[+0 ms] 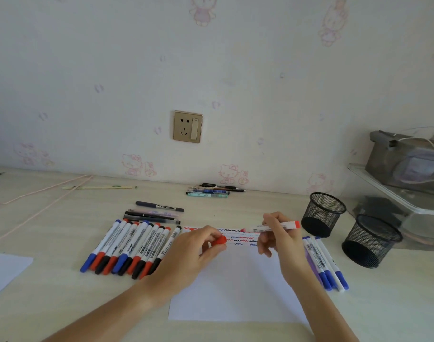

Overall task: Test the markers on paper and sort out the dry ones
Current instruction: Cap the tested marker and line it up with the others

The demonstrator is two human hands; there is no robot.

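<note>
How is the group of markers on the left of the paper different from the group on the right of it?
The left group holds many markers with blue, red and black caps; the right group holds only a few, all blue. The left group lies beside the left hand; the right group lies partly behind the right hand. Both lie capped on the table.

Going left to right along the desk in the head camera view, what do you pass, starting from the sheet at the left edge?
Spare white sheet → row of whiteboard markers → left hand holding a red cap → right hand holding the red marker → blue markers → mesh pen cups.
</note>
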